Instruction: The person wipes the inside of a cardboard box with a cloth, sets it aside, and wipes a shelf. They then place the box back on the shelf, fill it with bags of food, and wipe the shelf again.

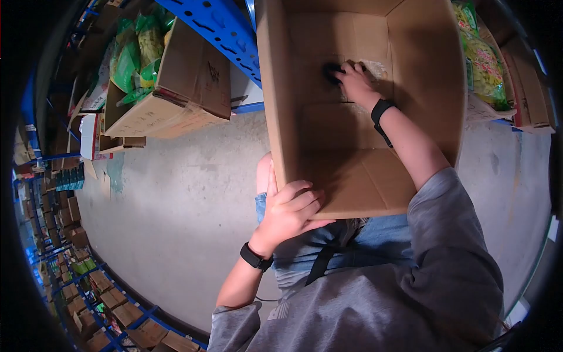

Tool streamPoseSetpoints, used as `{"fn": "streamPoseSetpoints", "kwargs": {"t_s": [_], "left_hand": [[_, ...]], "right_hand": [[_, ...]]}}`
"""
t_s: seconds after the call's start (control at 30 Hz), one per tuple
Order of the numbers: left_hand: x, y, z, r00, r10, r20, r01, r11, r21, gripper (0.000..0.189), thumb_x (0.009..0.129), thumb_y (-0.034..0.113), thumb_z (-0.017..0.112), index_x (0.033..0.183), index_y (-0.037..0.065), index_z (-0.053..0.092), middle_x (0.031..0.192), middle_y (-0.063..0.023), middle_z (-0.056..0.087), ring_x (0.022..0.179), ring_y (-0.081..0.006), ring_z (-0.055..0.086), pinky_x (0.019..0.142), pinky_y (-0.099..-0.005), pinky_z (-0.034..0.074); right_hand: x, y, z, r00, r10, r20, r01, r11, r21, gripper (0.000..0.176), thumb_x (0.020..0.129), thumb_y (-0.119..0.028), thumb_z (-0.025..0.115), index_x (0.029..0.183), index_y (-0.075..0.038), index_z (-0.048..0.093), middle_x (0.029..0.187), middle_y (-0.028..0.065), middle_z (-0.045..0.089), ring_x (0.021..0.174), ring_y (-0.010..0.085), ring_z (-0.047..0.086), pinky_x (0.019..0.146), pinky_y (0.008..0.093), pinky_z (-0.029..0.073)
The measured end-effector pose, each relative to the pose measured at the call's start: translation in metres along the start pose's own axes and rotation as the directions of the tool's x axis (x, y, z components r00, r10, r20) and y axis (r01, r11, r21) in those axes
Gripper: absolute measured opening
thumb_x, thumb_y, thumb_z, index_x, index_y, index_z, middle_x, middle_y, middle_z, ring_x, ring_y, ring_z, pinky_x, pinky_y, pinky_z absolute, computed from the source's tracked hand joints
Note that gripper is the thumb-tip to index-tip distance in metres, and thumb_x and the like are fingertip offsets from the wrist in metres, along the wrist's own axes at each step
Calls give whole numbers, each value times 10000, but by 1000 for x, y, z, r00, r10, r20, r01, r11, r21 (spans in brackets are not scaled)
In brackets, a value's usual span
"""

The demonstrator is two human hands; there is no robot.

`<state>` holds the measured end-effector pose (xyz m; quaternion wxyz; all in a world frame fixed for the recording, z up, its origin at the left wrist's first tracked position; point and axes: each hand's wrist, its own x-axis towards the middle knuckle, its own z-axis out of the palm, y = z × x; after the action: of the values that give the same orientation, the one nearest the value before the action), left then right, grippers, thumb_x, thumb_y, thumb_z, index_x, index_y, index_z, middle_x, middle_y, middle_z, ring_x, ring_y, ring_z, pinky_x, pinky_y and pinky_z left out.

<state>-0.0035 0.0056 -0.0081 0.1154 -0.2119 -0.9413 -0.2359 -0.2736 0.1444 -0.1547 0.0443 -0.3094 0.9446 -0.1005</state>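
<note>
A deep, open cardboard box (366,202) is tilted towards me, its near edge above my lap. My left hand (288,210) grips the box's near left corner, fingers curled over the rim into the inside. Deep in the box, my right hand (356,81) is at the bottom, beside a small black thing (333,73) that its fingers seem to touch; whether they hold it I cannot tell. Clear tape shows on the box bottom near the fingers. Both wrists wear black bands.
A blue metal shelf beam (220,32) runs at the upper left of the box. Cartons with green-and-yellow bags (149,44) stand at the left, and more bags (484,64) at the right. Blue racks with many small boxes (126,311) line the far left. Grey floor lies below.
</note>
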Motion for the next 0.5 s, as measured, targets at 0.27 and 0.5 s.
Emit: {"fn": "streamPoseSetpoints", "kwargs": {"t_s": [0.27, 0.5], "left_hand": [[4, 0, -1, 999, 21, -29, -20, 999, 40, 347, 549, 451, 657, 679, 131, 627, 746, 54, 567, 814, -178, 492, 883, -594, 250], [3, 0, -2, 999, 24, -39, -24, 1000, -5, 341, 585, 409, 631, 722, 97, 613, 772, 41, 561, 834, -158, 494, 925, -582, 193]], "right_hand": [[-10, 8, -15, 890, -277, 362, 234, 959, 158, 333, 682, -93, 552, 1015, -99, 556, 1061, 114, 497, 1043, 295, 427, 887, 404, 347], [-14, -8, -70, 888, -381, -257, 444, 857, 263, 285, 675, -59, 523, 958, -62, 551, 925, 126, 474, 928, 303, 429, 830, 370, 381]]}}
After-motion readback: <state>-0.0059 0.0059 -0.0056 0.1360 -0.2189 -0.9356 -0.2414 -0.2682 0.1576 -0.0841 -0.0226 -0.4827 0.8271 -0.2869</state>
